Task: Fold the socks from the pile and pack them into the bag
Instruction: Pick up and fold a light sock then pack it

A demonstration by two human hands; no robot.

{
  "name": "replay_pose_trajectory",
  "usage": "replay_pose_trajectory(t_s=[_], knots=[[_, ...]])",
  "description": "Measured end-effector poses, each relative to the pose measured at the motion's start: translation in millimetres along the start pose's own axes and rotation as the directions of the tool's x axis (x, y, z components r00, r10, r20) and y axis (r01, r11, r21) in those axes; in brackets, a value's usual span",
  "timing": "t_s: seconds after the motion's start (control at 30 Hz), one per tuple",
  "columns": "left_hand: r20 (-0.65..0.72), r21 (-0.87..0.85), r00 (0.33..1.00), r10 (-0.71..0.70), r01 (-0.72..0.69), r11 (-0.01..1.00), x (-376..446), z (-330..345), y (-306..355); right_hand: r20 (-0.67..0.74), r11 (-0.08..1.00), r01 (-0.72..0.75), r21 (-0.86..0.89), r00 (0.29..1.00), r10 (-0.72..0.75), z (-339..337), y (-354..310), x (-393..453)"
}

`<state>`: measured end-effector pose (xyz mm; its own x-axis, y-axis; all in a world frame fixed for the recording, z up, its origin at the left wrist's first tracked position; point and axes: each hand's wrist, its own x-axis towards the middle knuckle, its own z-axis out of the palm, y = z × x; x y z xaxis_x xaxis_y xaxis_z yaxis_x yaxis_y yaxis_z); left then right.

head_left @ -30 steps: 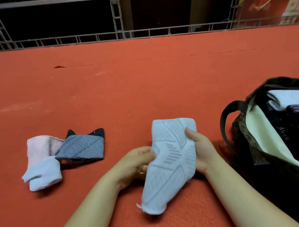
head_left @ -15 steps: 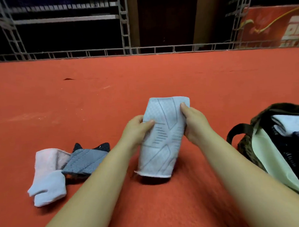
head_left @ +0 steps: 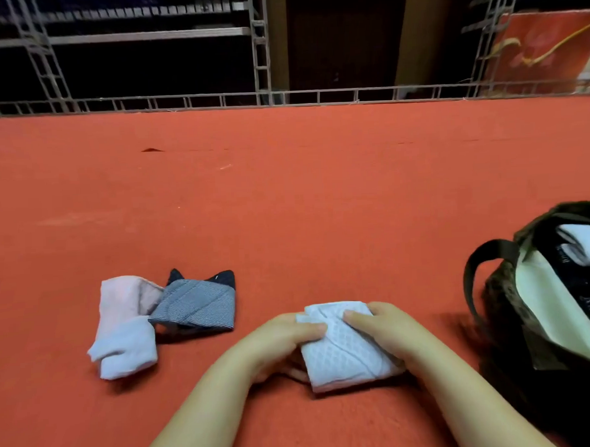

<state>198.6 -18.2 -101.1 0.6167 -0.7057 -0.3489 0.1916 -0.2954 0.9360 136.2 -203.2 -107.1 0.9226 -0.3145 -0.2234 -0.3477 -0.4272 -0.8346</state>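
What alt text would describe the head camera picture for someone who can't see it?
Two hands, left hand and right hand, grip a folded white sock on red carpet. An open bag sits right; pink socks and grey socks lie left.

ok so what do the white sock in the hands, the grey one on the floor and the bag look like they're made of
White sock: seems a soft matte knit, with a raised diamond and line pattern on it. Grey sock: looks like a fine-striped knit with dark solid tips, also matte. Bag: likely woven fabric, with a dark mottled outside, a pale smooth lining and a flat webbing-like handle; the exact fibre cannot be told.
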Motion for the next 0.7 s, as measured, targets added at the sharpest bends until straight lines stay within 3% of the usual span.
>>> replay_pose_trajectory(t_s=[0.13,0.33,0.5,0.6,0.63,0.7], knots=[[-0.111,0.074,0.993,0.026,-0.018,0.997,2.2,5.1,-6.0,-0.063,0.975,-0.007,-0.221,0.998,-0.008,-1.9,8.5,-8.0],[-0.204,0.082,0.975,0.091,-0.076,0.994,2.1,9.0,-3.9,-0.322,0.956,0.058,-0.288,0.934,-0.154,5.9,13.3,-2.1],[-0.275,0.163,0.952,0.134,-0.091,0.982,6.0,10.7,-10.4,-0.365,0.867,-0.027,-0.497,0.913,-0.181,14.0,8.7,4.8],[-0.35,0.518,0.853,0.388,-0.169,0.839,10.5,4.5,-17.5,-0.387,0.862,-0.035,-0.506,0.902,-0.191,16.6,5.7,6.4],[-0.317,0.625,0.825,0.468,-0.189,0.757,11.4,2.6,-19.0,-0.393,0.87,-0.026,-0.493,0.898,-0.196,16.3,6.2,6.1],[-0.209,0.746,0.838,0.504,-0.197,0.636,11.5,0.9,-21.1,-0.391,0.889,-0.011,-0.458,0.901,-0.19,16.6,7.1,5.4]])
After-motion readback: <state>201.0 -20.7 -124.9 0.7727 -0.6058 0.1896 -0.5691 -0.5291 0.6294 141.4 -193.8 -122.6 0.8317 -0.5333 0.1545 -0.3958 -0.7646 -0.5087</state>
